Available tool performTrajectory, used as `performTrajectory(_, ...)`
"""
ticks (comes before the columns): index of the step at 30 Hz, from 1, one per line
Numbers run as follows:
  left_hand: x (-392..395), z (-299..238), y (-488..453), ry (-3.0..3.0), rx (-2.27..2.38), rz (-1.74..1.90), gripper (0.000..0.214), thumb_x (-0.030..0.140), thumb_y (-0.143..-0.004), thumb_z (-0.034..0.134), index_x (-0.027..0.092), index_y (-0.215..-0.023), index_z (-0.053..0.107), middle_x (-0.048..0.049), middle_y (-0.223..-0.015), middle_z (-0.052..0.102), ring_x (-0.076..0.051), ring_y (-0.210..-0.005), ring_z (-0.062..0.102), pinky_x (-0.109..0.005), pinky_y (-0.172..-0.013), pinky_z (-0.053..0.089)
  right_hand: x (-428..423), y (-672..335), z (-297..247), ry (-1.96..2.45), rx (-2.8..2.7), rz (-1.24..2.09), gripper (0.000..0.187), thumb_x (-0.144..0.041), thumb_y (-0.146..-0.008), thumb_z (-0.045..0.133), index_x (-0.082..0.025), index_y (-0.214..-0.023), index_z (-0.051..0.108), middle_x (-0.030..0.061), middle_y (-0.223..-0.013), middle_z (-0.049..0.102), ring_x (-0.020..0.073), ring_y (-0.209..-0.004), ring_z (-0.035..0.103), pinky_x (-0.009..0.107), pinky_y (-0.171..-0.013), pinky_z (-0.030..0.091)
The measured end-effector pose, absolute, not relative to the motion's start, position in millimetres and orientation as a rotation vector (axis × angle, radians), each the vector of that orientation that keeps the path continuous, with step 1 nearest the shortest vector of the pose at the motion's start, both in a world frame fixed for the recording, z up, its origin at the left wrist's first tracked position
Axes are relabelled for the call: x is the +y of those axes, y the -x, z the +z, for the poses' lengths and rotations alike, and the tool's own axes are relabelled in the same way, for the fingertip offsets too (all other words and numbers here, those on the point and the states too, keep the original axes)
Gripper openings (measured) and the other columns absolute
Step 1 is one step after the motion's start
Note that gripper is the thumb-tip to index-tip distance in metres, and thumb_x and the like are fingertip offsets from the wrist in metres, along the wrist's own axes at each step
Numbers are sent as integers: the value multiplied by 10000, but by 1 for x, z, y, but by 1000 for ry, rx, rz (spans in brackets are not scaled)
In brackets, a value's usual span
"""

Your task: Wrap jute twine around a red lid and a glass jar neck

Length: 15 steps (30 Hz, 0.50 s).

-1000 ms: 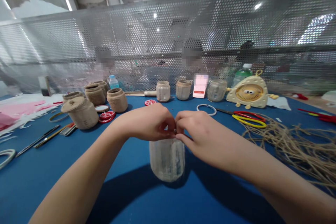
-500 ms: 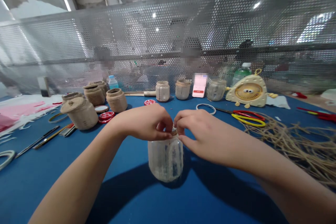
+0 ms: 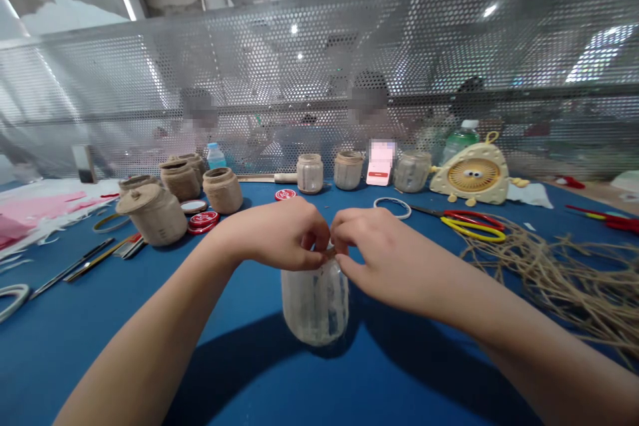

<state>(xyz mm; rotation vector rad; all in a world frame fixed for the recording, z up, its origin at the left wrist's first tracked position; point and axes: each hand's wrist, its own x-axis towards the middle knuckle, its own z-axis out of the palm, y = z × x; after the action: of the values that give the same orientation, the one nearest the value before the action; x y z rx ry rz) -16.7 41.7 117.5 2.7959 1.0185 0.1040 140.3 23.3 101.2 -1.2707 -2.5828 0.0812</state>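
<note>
A whitish taped glass jar (image 3: 314, 303) stands upright on the blue table (image 3: 239, 359) in front of me. Both hands meet over its mouth. My left hand (image 3: 279, 234) is curled, its fingertips pinched at the jar's rim. My right hand (image 3: 372, 246) is also closed, pinching at the same spot, where a bit of brown twine (image 3: 330, 252) shows between the fingers. The jar's neck is hidden by my fingers.
Twine-wrapped jars (image 3: 154, 214) and red lids (image 3: 204, 219) stand at the left. Bare jars (image 3: 310, 174), a phone (image 3: 381, 163) and a cream fan (image 3: 473, 177) line the back. Red-yellow scissors (image 3: 472, 225) and a loose raffia pile (image 3: 564, 273) lie right. People sit behind a perforated screen (image 3: 319, 80).
My fingers have shifted slightly at the jar's rim and closed together again; the jar stays in about the same place.
</note>
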Motion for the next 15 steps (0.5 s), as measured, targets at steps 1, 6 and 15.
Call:
performTrajectory(1, 41, 117, 16, -2805, 1033, 105, 136, 193, -705, 516, 117, -641, 610, -6, -587, 617, -79, -510, 515, -185, -502, 347, 23, -140, 101, 1273, -2579, 87, 159, -71, -705, 446, -125, -738, 591, 75, -811, 599, 153, -751, 551, 271, -714, 397)
performTrajectory(6, 39, 113, 15, -2842, 1042, 116, 161, 244, -709, 520, 133, -626, 601, 0, -554, 602, -75, -487, 494, -183, -476, 319, 21, -138, 101, 1257, -2585, 83, 153, -61, -681, 452, -129, -711, 586, 67, -809, 591, 146, -732, 545, 268, -708, 397)
performTrajectory(15, 41, 113, 17, -2832, 1016, 69, 219, 282, -762, 500, 143, -678, 647, -12, -574, 607, -76, -502, 485, -184, -495, 326, 18, -138, 102, 1253, -2620, 78, 165, -71, -730, 441, -129, -770, 590, 69, -847, 587, 154, -773, 552, 288, -749, 401)
